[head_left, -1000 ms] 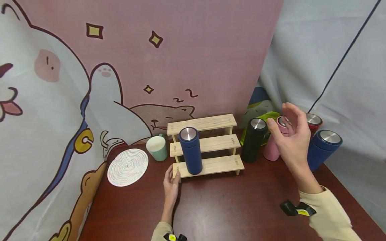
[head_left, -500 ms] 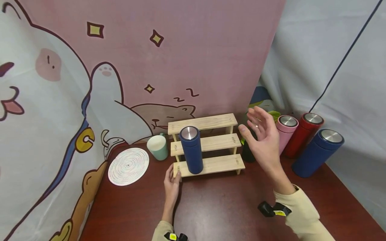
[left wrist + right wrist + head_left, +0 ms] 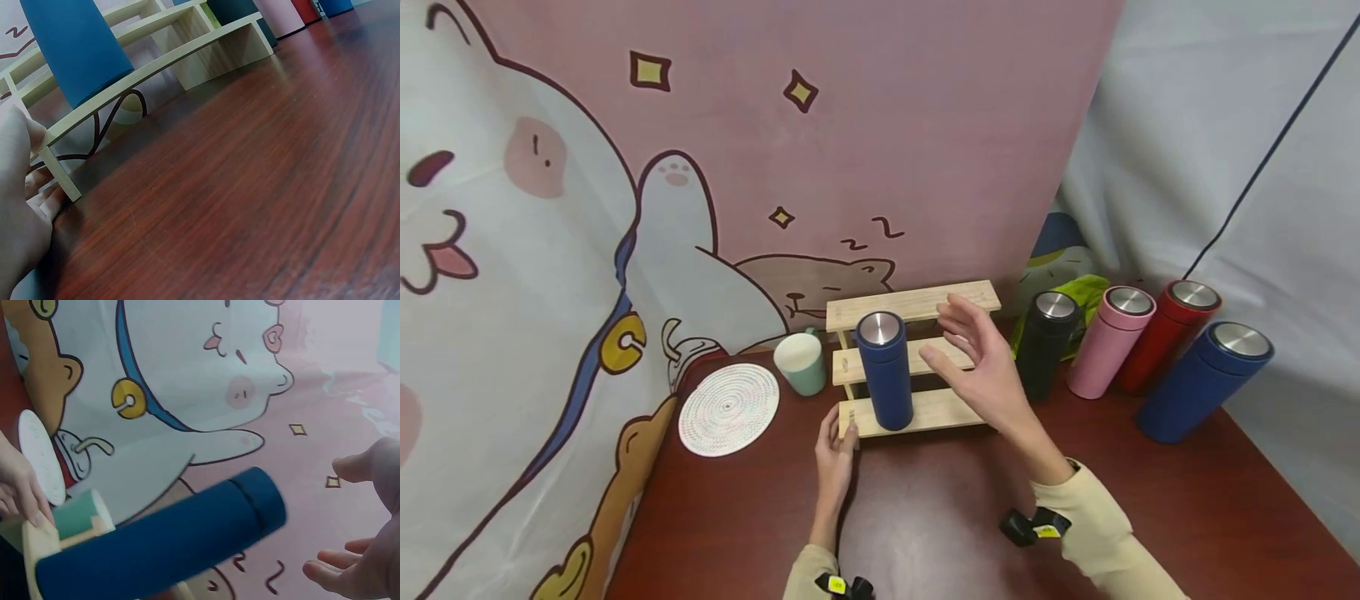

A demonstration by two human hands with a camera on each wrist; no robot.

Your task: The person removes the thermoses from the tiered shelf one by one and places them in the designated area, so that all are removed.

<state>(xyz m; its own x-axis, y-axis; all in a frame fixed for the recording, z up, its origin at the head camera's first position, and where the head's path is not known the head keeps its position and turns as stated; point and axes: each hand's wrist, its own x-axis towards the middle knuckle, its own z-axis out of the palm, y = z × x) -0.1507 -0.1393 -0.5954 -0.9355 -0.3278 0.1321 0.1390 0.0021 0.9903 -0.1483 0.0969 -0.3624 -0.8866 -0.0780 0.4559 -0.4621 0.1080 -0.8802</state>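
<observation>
A dark blue thermos flask (image 3: 887, 383) with a steel lid top stands upright on the lowest step of a three-step wooden shelf (image 3: 917, 303), towards its left end. My left hand (image 3: 835, 458) grips that step's left end. In the left wrist view, the left thumb (image 3: 36, 134) is at the board's corner and fingers lie behind the end leg (image 3: 59, 174). My right hand (image 3: 988, 375) is in the air to the right of the flask, with nothing in it. Its fingers are spread and loosely bent, pointing towards the flask, with a gap between in the right wrist view.
Right of the shelf stand a black flask (image 3: 1047, 350), a pink flask (image 3: 1108, 346), a red flask (image 3: 1172, 333) and another blue flask (image 3: 1202, 383). To the left are a mint-green mug (image 3: 802, 367) and a round white woven mat (image 3: 730, 410). Printed cloth hangs behind.
My right hand has moved left, away from the flasks on the right, past the black one, to beside the blue flask on the shelf. The left hand keeps its hold on the shelf.
</observation>
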